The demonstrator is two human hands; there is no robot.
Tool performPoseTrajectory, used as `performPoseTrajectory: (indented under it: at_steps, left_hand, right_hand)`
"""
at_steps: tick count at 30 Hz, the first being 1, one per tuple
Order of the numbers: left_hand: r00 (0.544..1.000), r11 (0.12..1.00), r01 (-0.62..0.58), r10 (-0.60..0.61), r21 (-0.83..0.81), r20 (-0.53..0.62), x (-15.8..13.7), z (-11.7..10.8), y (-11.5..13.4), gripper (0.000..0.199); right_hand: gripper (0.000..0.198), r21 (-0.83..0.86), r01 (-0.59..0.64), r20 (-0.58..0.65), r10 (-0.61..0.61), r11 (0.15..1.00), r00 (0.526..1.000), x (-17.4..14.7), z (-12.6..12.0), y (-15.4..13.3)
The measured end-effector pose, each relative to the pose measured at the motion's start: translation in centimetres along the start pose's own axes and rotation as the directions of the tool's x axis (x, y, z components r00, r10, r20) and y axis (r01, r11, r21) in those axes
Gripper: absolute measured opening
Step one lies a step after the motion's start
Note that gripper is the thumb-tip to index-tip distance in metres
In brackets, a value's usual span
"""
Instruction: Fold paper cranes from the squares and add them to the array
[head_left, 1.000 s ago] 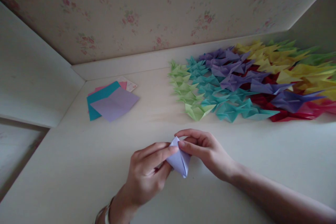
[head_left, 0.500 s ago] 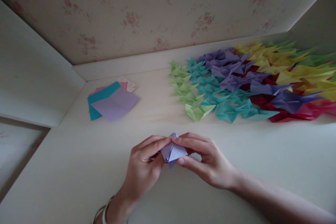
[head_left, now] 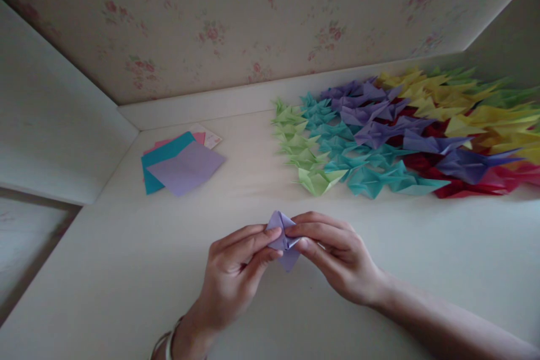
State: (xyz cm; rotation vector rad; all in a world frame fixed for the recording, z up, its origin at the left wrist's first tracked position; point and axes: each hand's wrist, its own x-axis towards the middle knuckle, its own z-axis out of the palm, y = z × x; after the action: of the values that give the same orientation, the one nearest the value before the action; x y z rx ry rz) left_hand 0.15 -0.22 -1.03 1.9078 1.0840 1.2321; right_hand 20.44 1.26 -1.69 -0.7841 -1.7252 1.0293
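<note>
A small folded piece of purple origami paper point(head_left: 288, 260) is held between my two hands, just above the white table. My left hand point(head_left: 236, 261) pinches its left side, thumb below and forefinger on the upper face. On the right side, my right hand point(head_left: 333, 250) grips it with thumb and fingertips near the middle crease. One point of the paper stands up at the top and another hangs down below the thumbs. Fingertips cover parts of the folds.
Flat paper sheets lie at left, a purple sheet point(head_left: 188, 171) over a teal one point(head_left: 152, 181) and pink ones. Rows of folded paper cranes in green point(head_left: 318, 180), teal point(head_left: 367, 180), purple point(head_left: 464, 163), red and yellow fill the right back, near the wallpapered wall point(head_left: 253, 22).
The purple paper has been turned and its folds look more spread, with a lower point now hanging further down. My fingers have shifted, the left forefinger and thumb now on its front.
</note>
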Motion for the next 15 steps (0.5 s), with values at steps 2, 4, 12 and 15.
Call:
performPoseTrajectory:
  at_steps: [2, 4, 12, 15]
  left_hand:
    - [0.999, 0.999, 0.044, -0.044, -0.012, 0.004, -0.05, 0.0, 0.11, 0.022]
    - [0.997, 0.997, 0.075, -0.075, -0.021, 0.004, -0.1, -0.04, 0.16, 0.019]
    - [0.969, 0.963, 0.247, -0.248, -0.106, 0.002, -0.06, 0.3, 0.94, 0.018]
    - [0.941, 0.926, 0.329, -0.338, -0.184, -0.014, -0.03, 0.8, 0.94, 0.014]
  right_hand:
    - [0.02, -0.007, -0.004, -0.007, 0.004, 1.0, 1.0, -0.04, 0.15, 0.05]
    - [0.02, -0.017, 0.009, -0.007, -0.009, 1.0, 1.0, -0.08, 0.29, 0.15]
    - [0.014, 0.057, -0.14, -0.049, 0.142, 0.989, 0.989, -0.15, 0.79, -0.55]
    - [0.011, 0.055, -0.225, -0.098, 0.229, 0.973, 0.968, -0.34, 0.97, -0.49]
